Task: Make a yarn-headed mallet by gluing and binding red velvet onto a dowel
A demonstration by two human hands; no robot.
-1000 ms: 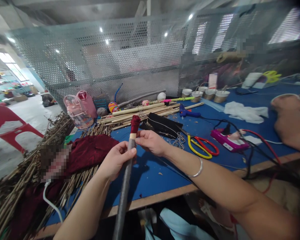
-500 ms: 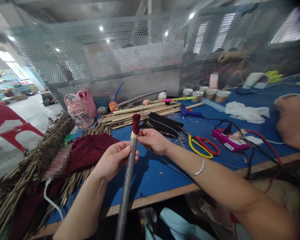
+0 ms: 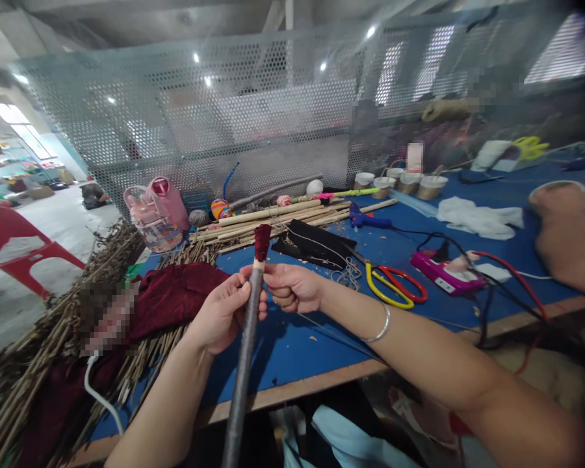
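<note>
My left hand (image 3: 227, 309) is closed around the upper part of a stick (image 3: 246, 364) wrapped in grey, held tilted upright over the table edge. Dark red cloth (image 3: 262, 244) covers the stick's tip, with a pale bare band just below it. Against the right side of the stick, just under that band, my right hand (image 3: 292, 286) is pinched with its fingers curled. A thin grey thread (image 3: 326, 329) trails from beneath it toward the table's front edge. What lies between its fingertips is partly hidden, but seems to be this thread.
Crumpled dark red fabric (image 3: 175, 296) lies over dry stalks (image 3: 10, 396) at left. Beyond my hands are pale sticks (image 3: 273, 214), black cloth (image 3: 316, 244), scissors (image 3: 394, 286) and a blue glue gun (image 3: 368, 220). A purple power strip (image 3: 446, 273) and another person's arm (image 3: 568, 240) are at right.
The stick has turned in my left hand, so the red tip shows another side. My right fingers have curled in more, and that hand sits slightly lower.
</note>
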